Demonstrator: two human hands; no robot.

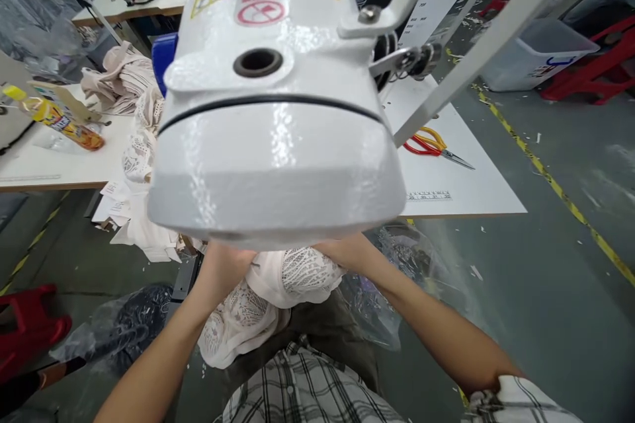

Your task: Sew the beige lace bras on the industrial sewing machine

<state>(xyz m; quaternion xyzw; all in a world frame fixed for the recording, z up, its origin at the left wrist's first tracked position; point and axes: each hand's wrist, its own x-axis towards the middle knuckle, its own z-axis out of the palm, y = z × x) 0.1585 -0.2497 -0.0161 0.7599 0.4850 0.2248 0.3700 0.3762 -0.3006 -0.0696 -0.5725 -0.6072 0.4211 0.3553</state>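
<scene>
Foremost, the white sewing machine [278, 172] hid the fingertips of the left hand [227, 269] and right hand [348, 253]—whether either grip was clenched or loose, I couldn't tell—at cream lace fabric [302, 275] bunched between them above the lap [325, 330], best guided flat, I judged.

We identify a grey-green floor [560, 297] with yellow-and-black marking tape [544, 174], a red stool [37, 327] at left, and a white-topped table [74, 168] beyond.

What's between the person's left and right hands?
In the head view, a cream lace garment lies between the left hand and the right hand, both partly hidden by the sewing machine.
</scene>
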